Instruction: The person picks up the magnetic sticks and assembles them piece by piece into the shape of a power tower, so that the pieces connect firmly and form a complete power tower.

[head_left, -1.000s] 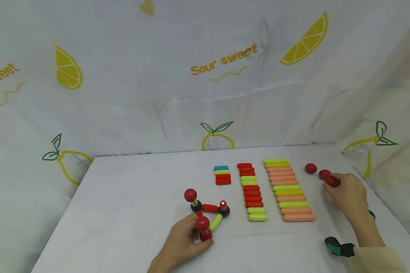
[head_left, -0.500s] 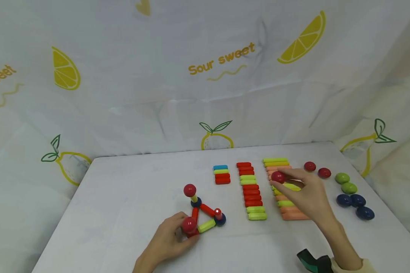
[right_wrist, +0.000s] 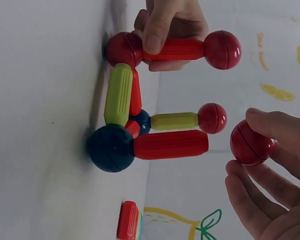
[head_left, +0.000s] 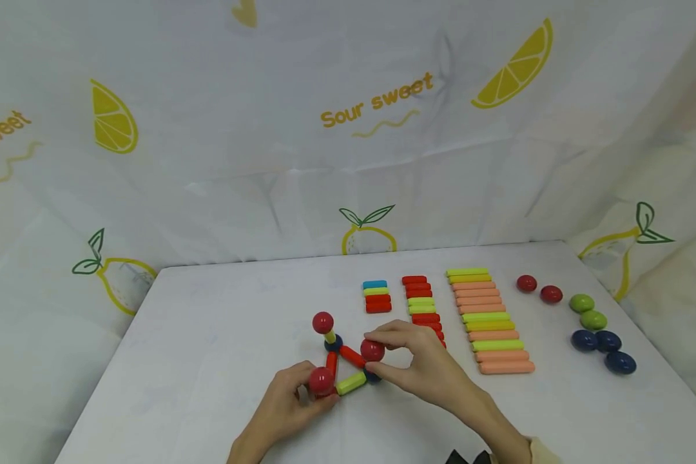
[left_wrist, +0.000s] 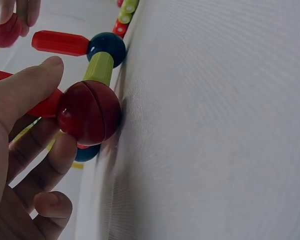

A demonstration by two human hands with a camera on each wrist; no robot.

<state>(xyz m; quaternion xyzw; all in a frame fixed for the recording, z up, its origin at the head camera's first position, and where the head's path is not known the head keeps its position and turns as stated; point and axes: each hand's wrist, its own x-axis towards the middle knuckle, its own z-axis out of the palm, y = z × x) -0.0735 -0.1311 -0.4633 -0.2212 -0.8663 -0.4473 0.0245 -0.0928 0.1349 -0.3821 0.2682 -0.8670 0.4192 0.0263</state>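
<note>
The right hand (head_left: 423,367) pinched a red ball (head_left: 372,350) just above an upright red stick (right_wrist: 171,144); the left hand (head_left: 287,403) gripped another ball-topped stick (right_wrist: 177,49) of the toy on the surface (head_left: 209,361).

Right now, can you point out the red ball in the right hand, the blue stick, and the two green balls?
red ball (head_left: 372,350), head view, middle of its front.
blue stick (head_left: 374,284), head view, middle of its top side.
green balls (head_left: 581,302), head view, top of the farther one.
</note>
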